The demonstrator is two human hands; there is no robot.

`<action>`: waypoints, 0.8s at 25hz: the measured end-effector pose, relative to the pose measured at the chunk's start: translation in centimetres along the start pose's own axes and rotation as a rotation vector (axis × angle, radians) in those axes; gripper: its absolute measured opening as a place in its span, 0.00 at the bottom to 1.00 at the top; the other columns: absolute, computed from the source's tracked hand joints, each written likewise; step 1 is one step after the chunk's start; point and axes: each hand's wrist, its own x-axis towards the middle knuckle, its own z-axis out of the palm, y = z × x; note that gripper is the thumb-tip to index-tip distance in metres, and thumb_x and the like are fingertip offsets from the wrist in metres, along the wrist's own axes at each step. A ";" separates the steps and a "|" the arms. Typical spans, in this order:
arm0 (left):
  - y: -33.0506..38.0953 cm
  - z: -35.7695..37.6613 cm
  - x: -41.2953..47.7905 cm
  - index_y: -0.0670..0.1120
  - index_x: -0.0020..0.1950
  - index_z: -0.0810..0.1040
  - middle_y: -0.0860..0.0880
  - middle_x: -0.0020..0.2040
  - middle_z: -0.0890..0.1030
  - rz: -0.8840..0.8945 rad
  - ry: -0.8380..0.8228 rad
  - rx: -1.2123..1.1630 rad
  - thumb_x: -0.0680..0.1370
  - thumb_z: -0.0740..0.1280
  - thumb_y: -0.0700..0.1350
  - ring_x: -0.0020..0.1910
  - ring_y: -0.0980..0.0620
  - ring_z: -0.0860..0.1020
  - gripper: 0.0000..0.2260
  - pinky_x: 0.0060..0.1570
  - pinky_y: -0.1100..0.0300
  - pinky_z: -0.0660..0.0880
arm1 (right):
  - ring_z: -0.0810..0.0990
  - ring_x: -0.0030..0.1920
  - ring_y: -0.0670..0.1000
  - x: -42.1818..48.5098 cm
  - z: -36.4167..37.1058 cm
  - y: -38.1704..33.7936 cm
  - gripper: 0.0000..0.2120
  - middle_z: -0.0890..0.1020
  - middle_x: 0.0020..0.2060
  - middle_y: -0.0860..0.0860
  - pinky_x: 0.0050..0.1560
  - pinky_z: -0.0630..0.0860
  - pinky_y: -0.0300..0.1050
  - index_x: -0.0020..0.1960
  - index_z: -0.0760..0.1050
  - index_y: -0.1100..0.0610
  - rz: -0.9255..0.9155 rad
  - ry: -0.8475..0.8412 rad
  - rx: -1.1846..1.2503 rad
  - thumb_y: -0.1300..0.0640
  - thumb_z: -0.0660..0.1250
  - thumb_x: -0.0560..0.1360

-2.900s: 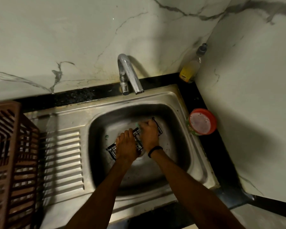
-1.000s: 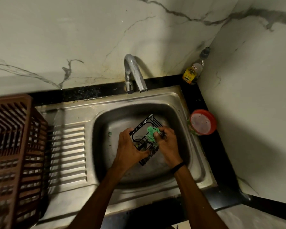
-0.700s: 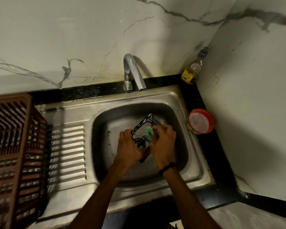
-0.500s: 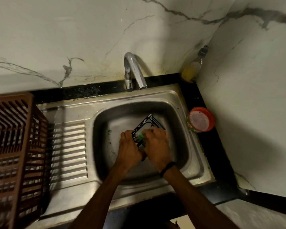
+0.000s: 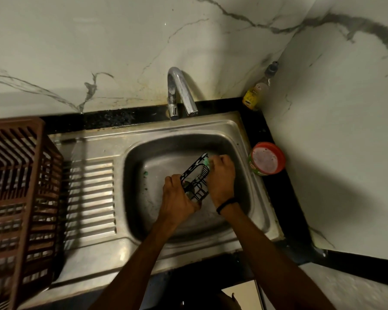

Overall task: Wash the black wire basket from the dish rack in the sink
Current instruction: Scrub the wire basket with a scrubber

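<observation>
Gripping black wire basket with left hand; right hand pinching green scrubber; risking wet wire slipping into sink.

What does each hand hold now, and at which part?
Left hand grips the black wire basket at its lower left edge. Right hand presses a green scrubber on its upper end.

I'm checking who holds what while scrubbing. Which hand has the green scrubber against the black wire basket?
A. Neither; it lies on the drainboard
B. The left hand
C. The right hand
C: green scrubber peeks out at the right hand, while the left hand grips the black wire basket.
</observation>
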 end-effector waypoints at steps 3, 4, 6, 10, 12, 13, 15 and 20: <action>0.1 -0.3 -0.4 0.46 0.67 0.68 0.48 0.59 0.69 0.030 0.003 -0.039 0.61 0.82 0.54 0.55 0.51 0.71 0.40 0.50 0.59 0.76 | 0.75 0.53 0.54 -3.6 0.9 -3.0 0.10 0.78 0.52 0.54 0.55 0.76 0.48 0.55 0.79 0.56 -0.368 -0.110 0.070 0.61 0.65 0.74; 0.3 -0.4 -0.6 0.45 0.67 0.68 0.48 0.59 0.69 0.026 0.011 -0.061 0.62 0.83 0.51 0.55 0.51 0.71 0.39 0.51 0.56 0.77 | 0.75 0.51 0.53 -3.5 1.2 -2.8 0.08 0.77 0.50 0.54 0.52 0.77 0.48 0.52 0.79 0.56 -0.445 -0.114 0.084 0.62 0.67 0.74; 0.5 -0.5 -0.6 0.44 0.66 0.68 0.48 0.59 0.68 0.019 0.020 -0.061 0.62 0.83 0.51 0.54 0.51 0.71 0.39 0.51 0.56 0.77 | 0.74 0.51 0.55 -1.1 1.3 -1.8 0.10 0.76 0.50 0.56 0.51 0.77 0.51 0.53 0.79 0.57 -0.280 -0.079 0.162 0.65 0.66 0.74; 0.1 -0.3 -0.5 0.45 0.65 0.67 0.48 0.58 0.70 0.048 0.024 -0.058 0.65 0.82 0.51 0.53 0.52 0.70 0.36 0.51 0.57 0.76 | 0.73 0.53 0.58 -2.3 1.5 -4.1 0.12 0.75 0.53 0.58 0.54 0.75 0.53 0.57 0.78 0.59 -0.246 -0.116 0.098 0.67 0.64 0.74; 0.1 -0.2 -0.6 0.45 0.66 0.68 0.47 0.58 0.70 0.077 0.033 -0.042 0.66 0.81 0.51 0.54 0.51 0.70 0.36 0.52 0.54 0.77 | 0.74 0.51 0.57 -3.5 1.9 -3.4 0.08 0.75 0.51 0.57 0.52 0.77 0.52 0.53 0.78 0.59 -0.449 -0.127 0.057 0.64 0.65 0.75; 0.3 -0.3 -0.6 0.45 0.66 0.68 0.47 0.58 0.69 0.057 0.041 -0.048 0.64 0.82 0.52 0.54 0.51 0.70 0.37 0.52 0.55 0.77 | 0.74 0.49 0.57 -2.2 1.5 -2.7 0.06 0.76 0.49 0.57 0.51 0.77 0.53 0.51 0.78 0.57 -0.378 -0.092 0.128 0.62 0.65 0.75; 0.5 -0.4 -0.6 0.45 0.65 0.68 0.49 0.58 0.68 0.018 0.051 -0.060 0.60 0.83 0.55 0.54 0.51 0.69 0.40 0.49 0.58 0.74 | 0.75 0.47 0.57 0.7 0.6 -0.9 0.06 0.77 0.45 0.57 0.50 0.77 0.52 0.48 0.77 0.55 -0.083 -0.038 0.118 0.62 0.68 0.73; 0.0 -0.1 -0.6 0.45 0.64 0.68 0.49 0.57 0.68 0.006 0.056 -0.049 0.59 0.83 0.58 0.55 0.51 0.70 0.41 0.48 0.60 0.73 | 0.75 0.50 0.54 -0.6 0.2 0.2 0.18 0.79 0.48 0.55 0.52 0.74 0.46 0.59 0.78 0.56 -0.292 -0.043 -0.124 0.63 0.72 0.70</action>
